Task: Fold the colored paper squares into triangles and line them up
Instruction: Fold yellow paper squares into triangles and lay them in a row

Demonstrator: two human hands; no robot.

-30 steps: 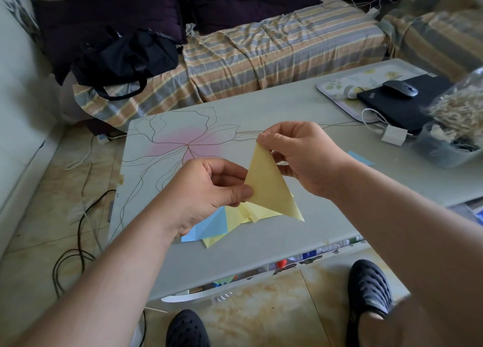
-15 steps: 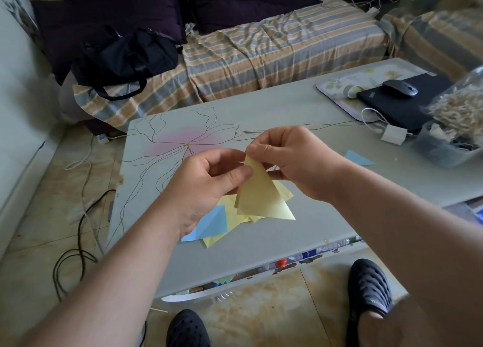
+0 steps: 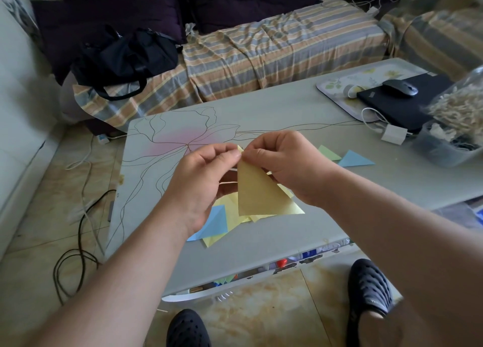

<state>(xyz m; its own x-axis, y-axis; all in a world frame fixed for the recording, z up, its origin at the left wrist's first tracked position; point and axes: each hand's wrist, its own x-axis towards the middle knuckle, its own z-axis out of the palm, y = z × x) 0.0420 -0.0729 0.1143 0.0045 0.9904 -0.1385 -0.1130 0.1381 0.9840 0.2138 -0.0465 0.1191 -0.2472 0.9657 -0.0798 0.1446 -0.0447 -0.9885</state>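
The counter (image 3: 300, 116) spread below my hands, carrying the loose pile of yellow and blue paper squares (image 3: 230, 216) directly beneath the grip. Off to the right of it lay two finished triangles (image 3: 347, 158), green and blue, side by side as the start of the line. I held the yellow folded paper (image 3: 258, 189) above the pile, left hand (image 3: 201, 182) and right hand (image 3: 290, 163) both pinching its top corner, probably to match the edges.
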